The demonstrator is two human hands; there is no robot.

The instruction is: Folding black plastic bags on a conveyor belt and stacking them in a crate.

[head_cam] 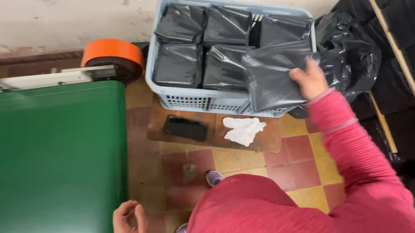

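Right hand gripping grey parcel — apparently over basket, left hand empty

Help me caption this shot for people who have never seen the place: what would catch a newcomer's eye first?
Probably the pale blue basket at top centre, packed with dark grey plastic packets, one of which, the grey packet, the right hand holds over its front edge. Next, the broad green belt filling the left side, with an orange roller at its far end. The left hand hangs empty by the belt's near corner.
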